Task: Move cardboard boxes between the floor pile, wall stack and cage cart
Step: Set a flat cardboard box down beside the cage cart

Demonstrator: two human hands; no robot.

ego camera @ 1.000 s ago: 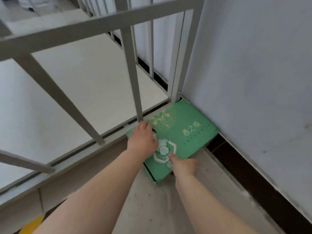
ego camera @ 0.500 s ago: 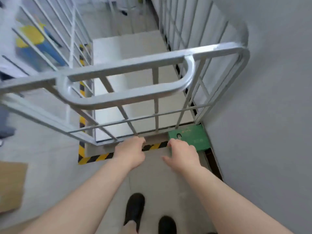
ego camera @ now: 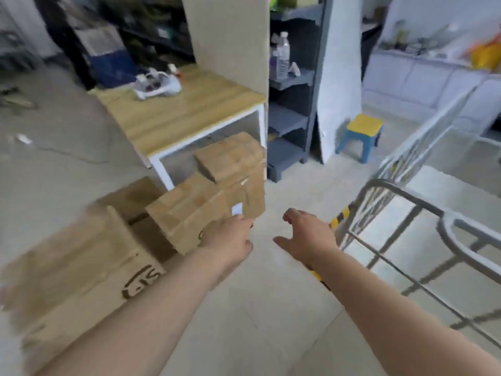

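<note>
Left hand (ego camera: 230, 240) reaches just before the cardboard boxes (ego camera: 211, 196), empty.

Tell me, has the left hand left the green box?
Yes. The left hand is now out by the cardboard pile, left of the cage cart.

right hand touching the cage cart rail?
Apart. Head view shows floor between the right hand and the cage cart rail; fingers spread, holding nothing.

Near box (ego camera: 81, 270): dark printed mark on its side, blurred, unreadable. Middle box (ego camera: 195, 210): small white label (ego camera: 237, 209) and a partial dark mark, both illegible. No readable text.
</note>
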